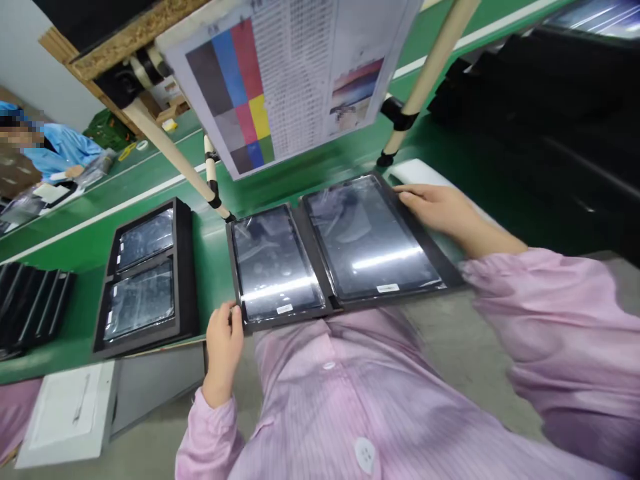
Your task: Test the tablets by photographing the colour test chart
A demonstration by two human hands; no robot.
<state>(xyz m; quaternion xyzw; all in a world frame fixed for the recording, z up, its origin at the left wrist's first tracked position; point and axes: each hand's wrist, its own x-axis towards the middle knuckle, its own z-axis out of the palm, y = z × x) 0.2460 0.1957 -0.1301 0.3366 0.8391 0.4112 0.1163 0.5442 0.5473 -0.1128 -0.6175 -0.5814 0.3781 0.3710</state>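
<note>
At the green surface's (211,267) near edge, the black tray (311,250) sits with its left corner between the left hand's (224,341) nearly closed fingers, its right rim in the right hand's (436,208). It looks light and stiff, its glossy panels (367,230) likely slick and fragile, so best held by the rim; white labels (285,309) unreadable.

A green table (210,247) carries a thick dark tray (187,267) at left, a row of black slabs (35,307) farther left and the feet of a pale pole frame (173,155). Whether the middle tray (314,250) rests on it is unclear.
</note>
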